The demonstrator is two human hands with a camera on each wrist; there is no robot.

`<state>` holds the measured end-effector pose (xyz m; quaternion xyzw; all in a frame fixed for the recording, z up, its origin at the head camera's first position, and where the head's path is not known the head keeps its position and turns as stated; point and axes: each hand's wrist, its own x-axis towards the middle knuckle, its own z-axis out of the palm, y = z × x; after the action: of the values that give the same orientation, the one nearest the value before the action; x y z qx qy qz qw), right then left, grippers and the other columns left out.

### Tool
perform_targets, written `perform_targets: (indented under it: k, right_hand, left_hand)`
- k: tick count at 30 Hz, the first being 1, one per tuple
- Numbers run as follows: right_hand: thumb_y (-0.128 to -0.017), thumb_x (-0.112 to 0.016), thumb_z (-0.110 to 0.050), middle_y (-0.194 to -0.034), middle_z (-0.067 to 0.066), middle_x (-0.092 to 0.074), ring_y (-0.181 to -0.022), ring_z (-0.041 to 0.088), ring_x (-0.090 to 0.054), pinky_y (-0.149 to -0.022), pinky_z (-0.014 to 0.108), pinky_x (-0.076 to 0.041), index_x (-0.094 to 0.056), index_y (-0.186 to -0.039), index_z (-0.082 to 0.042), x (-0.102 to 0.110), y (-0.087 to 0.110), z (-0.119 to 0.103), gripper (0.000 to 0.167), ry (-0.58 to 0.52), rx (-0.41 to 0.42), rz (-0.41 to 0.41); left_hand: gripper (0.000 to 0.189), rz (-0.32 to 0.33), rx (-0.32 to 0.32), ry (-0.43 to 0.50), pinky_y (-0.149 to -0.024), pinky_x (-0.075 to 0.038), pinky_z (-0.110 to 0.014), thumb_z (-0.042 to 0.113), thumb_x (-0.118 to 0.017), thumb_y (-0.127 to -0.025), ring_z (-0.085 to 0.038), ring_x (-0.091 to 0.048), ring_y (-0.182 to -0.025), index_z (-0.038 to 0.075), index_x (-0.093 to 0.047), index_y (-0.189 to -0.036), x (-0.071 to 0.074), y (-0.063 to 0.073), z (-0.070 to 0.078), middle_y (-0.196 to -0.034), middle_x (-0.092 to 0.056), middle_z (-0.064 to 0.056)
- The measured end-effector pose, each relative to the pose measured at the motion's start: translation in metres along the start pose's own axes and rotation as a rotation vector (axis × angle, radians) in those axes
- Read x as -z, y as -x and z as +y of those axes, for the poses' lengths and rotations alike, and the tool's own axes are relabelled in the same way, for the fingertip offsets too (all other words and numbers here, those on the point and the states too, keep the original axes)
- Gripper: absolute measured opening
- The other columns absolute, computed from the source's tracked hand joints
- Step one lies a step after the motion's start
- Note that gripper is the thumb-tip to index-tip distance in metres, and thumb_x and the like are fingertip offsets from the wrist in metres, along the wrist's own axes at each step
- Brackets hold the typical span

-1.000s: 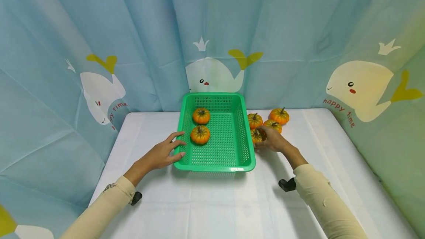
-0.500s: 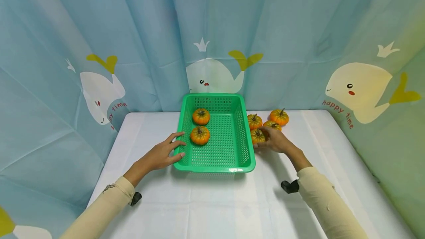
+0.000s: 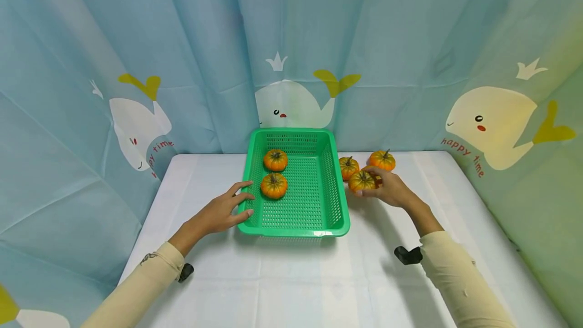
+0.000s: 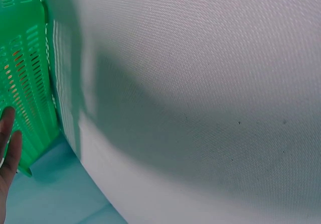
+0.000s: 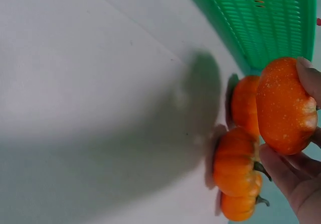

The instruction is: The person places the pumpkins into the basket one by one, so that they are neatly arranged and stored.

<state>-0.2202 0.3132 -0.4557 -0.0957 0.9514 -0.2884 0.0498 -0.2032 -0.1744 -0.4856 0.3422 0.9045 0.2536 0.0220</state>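
My right hand (image 3: 390, 189) grips a small orange pumpkin (image 3: 362, 181) with a stem on top, just right of the basket. In the right wrist view the held pumpkin (image 5: 282, 108) is raised off the table, its pale underside end toward the thumb. My left hand (image 3: 223, 210) rests at the left rim of the green plastic basket (image 3: 344, 206), fingers spread and fairly straight. Two pumpkins lie inside the basket's left half: a rear pumpkin (image 3: 275, 160) and a front pumpkin (image 3: 274, 186). Part of the left fingers (image 4: 14, 151) shows beside the basket wall in the left wrist view.
Beside the basket's right wall stands another pumpkin (image 3: 348, 166), with a further pumpkin (image 3: 382, 160) at the table's back edge. A third table pumpkin (image 5: 234, 161), seen from the right wrist, is mostly hidden by the hand in the head view. Behind the white-covered table (image 3: 291, 282) hangs a blue curtain (image 3: 387, 29).
My right hand has lifted the pumpkin from beside the basket and drawn it slightly right and up. The left hand, the basket and the pumpkins in it have stayed put.
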Motion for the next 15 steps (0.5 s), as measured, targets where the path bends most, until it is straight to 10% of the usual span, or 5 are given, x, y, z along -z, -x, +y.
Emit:
perform_targets:
  k: [15]
  right_hand:
    - [-0.086, -0.08, -0.039, -0.141, 0.032, -0.05, -0.124, 0.049, -0.052, -0.101, 0.063, -0.045, -0.043, -0.149, -0.002, 0.024, 0.003, -0.01, 0.081, -0.015, -0.03, -0.012]
  left_hand:
    - [0.045, 0.009, -0.008, -0.002, -0.089, -0.054, -0.049, 0.043, -0.059, -0.101, -0.029, -0.065, -0.115, 0.014, -0.061, -0.135, -0.001, 0.0, -0.001, -0.162, -0.031, -0.003]
